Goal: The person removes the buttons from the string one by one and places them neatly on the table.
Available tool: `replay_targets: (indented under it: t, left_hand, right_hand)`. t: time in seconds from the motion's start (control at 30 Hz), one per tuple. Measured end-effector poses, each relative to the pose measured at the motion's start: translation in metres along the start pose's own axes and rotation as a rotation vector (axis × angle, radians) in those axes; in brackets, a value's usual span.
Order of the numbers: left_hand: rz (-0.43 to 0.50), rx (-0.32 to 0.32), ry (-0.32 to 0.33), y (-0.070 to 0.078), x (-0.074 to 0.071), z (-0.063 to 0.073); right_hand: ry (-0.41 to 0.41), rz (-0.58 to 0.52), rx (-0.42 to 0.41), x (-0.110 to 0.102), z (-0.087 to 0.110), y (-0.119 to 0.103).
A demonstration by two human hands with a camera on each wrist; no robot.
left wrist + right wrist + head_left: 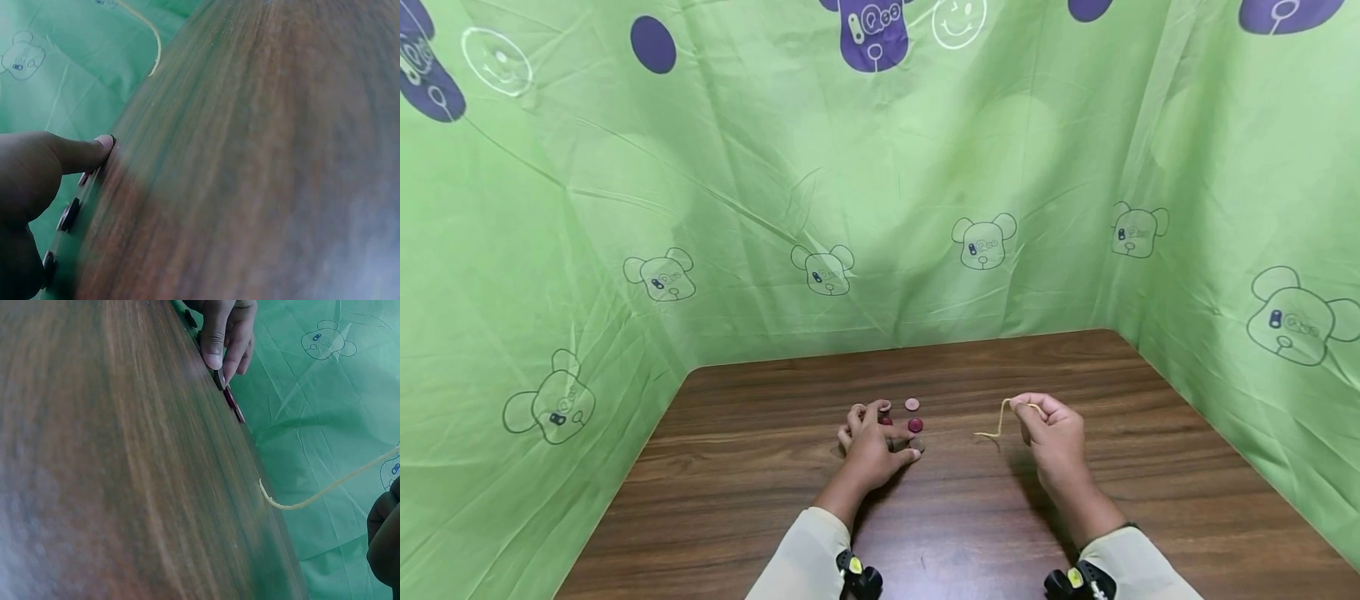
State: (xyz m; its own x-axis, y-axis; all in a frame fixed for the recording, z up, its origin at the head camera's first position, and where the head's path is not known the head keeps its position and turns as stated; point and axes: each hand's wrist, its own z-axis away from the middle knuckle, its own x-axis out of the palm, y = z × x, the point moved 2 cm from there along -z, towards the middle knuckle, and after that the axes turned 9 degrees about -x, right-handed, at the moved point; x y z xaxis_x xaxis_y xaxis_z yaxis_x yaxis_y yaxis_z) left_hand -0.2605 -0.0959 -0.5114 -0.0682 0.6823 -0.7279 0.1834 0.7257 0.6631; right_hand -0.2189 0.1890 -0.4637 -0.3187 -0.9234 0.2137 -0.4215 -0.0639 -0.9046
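Note:
My left hand is at the table's middle, its thumb and index finger pinching a grey button-like disc by its edge. Just beyond that disc lie a dark red disc and a pink disc. More discs sit under and beside the left fingers, partly hidden by them. To the right, my right hand pinches a thin yellow string between thumb and fingers. One end of the string hangs left and down to the tabletop; in the right wrist view the string curves out from the hand.
A brown wood-grain table fills the space below both hands. Green printed cloth hangs behind it and along both sides. Small black devices are strapped to the wrists over pale sleeves.

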Motion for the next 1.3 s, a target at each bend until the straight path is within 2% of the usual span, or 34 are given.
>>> replay_targets:
  t: [0.2, 0.63, 0.87, 1.17, 1.3]
  left_hand:
    - [-0.01, 0.01, -0.009, 0.0019, 0.0004, -0.0001]
    - [0.0, -0.015, -0.024, 0.0003, 0.0009, 0.0002]
    - [0.014, -0.017, -0.013, 0.0006, 0.0007, 0.0008]
    - [-0.003, -0.005, -0.002, 0.0024, -0.0006, 0.0017]
    - [0.011, -0.004, 0.014, 0.0021, -0.0021, 0.0025]
  right_hand:
    - [-0.001, -0.015, -0.001, -0.0002, -0.0004, -0.0002]
    - [0.011, -0.012, -0.009, -0.0003, -0.0007, -0.0008]
    - [0.014, 0.04, -0.048, 0.0013, 0.0, -0.0035]
    - [0.022, 0.065, -0.057, 0.0003, -0.0006, -0.0039]
    - [0.015, 0.122, -0.103, -0.0008, -0.0007, -0.0024]
